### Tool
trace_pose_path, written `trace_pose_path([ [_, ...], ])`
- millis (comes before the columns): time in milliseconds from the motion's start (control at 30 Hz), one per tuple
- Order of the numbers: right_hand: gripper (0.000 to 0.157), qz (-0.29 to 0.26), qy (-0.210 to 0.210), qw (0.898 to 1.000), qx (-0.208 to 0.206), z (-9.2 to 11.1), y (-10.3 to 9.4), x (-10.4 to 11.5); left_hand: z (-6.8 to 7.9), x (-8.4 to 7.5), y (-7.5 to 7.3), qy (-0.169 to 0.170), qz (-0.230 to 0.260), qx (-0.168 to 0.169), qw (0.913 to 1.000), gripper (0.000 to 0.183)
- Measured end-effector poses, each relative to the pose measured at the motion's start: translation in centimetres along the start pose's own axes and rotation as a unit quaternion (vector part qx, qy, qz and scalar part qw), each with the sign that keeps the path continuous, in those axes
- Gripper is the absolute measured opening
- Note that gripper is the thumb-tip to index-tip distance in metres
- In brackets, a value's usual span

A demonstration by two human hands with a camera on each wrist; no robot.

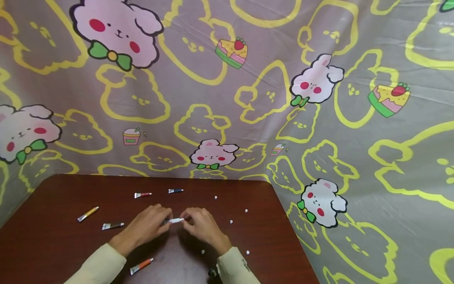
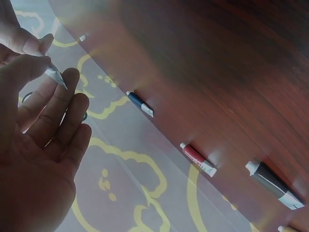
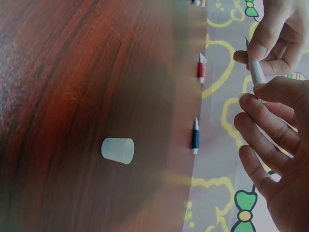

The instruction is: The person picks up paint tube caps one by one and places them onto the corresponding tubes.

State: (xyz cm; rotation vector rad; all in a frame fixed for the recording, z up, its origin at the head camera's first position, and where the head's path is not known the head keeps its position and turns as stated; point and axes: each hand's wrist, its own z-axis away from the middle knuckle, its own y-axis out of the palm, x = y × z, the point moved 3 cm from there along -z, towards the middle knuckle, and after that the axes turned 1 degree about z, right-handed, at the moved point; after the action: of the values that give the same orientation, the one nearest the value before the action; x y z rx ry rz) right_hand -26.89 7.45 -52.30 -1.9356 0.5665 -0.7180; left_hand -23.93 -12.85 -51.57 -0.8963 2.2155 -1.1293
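Pictured over a dark reddish table (image 1: 262, 236), pinching a small white tube (image 1: 175, 220) from both ends: by the flattened tail with the left hand (image 1: 146, 224), by the opposite tip with the right hand (image 1: 205, 225). Held crosswise directly between the two, lengthwise from left to right, no nearer to one than the other. Backed by a blue tube (image 1: 175, 191), flanked on the right by loose white caps (image 1: 231, 221).

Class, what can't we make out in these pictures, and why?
Head view: right end of the white tube, covered by the right hand.
Left wrist: lettering on the red tube, too blurred.
Left wrist: lowest tube, mostly cut off by bottom edge.
Right wrist: small object, cut off by top edge.
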Motion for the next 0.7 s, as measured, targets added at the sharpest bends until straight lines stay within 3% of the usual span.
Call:
trace_pose_path([
  [200,0.010,0.003,-0.004,1.000,0.001,0.05,0.16,-0.07,0.02,0.04,-0.03,-0.002,0.000,0.010,0.9999,0.024],
  [700,0.011,-0.006,-0.009,1.000,-0.007,0.16,0.35,-0.31,-0.20,0.11,0.02,0.034,-0.009,0.016,0.9993,0.016],
])
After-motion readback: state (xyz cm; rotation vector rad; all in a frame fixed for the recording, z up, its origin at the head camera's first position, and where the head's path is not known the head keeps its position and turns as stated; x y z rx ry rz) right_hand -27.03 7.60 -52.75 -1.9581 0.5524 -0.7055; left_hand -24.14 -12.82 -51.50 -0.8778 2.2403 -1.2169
